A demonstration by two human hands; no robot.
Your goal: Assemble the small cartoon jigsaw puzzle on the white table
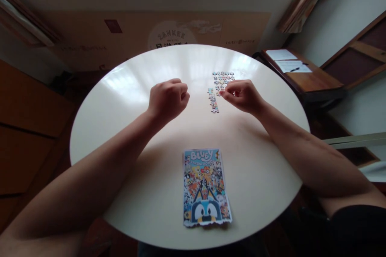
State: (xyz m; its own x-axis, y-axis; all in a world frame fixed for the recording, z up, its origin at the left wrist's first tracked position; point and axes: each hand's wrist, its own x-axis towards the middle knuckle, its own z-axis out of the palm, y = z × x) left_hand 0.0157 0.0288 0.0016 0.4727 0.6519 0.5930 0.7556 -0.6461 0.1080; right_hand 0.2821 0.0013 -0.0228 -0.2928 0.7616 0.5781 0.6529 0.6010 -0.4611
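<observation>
My left hand (169,97) is closed in a fist above the middle of the white table, left of the jigsaw pieces. Its curled fingers hide whatever may be inside. My right hand (243,95) is bent in a pinch, with thumb and forefinger at the lower edge of several rows of loose jigsaw puzzle pieces (223,75). A small piece shows at the thumb tip, and the hand covers part of the rows. Just left of them lies a narrow joined strip of puzzle (214,102). Closer to me, a printed Bluey picture sheet (206,186) with a ragged bottom edge lies face up.
The round white table (99,156) has a curved edge all around. Beyond its right side stands a wooden desk (319,82) with papers (282,55) and a pen (294,70). A printed board (129,44) leans along the wall behind.
</observation>
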